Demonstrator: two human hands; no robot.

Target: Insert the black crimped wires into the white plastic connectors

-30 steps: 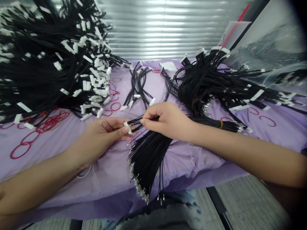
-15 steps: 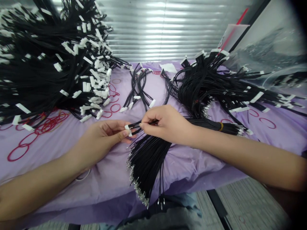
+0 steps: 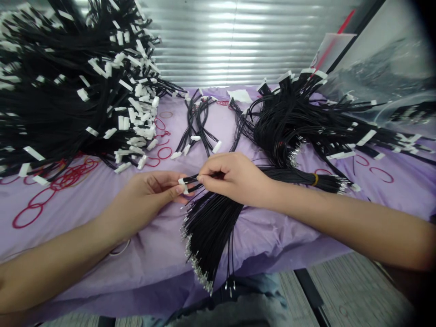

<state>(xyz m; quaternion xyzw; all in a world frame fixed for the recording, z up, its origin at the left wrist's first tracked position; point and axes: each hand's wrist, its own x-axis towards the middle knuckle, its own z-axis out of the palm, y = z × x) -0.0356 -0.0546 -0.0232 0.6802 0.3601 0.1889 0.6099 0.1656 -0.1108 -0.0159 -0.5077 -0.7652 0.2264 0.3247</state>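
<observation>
Between the thumb and fingers of my left hand [image 3: 158, 188] is a small white wire connector [image 3: 183, 185], with black wires running from it to the right. My right hand [image 3: 231, 178] is closed in a pinch on a black wire [image 3: 195, 177] close to that connector. The exact wire tip is hidden by the fingers. Under and below my right hand fans a bundle of black wires [image 3: 213, 231], its silver crimped ends pointing toward me. Another bundle [image 3: 296, 176], tied with a yellow rubber band [image 3: 315, 180], lies beneath my right wrist.
A tall heap of black cables with white connectors [image 3: 68, 100] fills the left. Red rubber bands [image 3: 73, 175] lie before it. A few finished-looking cables [image 3: 197, 120] sit at the back middle, and more wires [image 3: 282, 118] pile up right, near plastic bags [image 3: 391, 77]. Purple cloth [image 3: 272, 240] covers the table.
Both hands keep nearly the same place and grip on the connector and wire. The whole view has shifted very slightly.
</observation>
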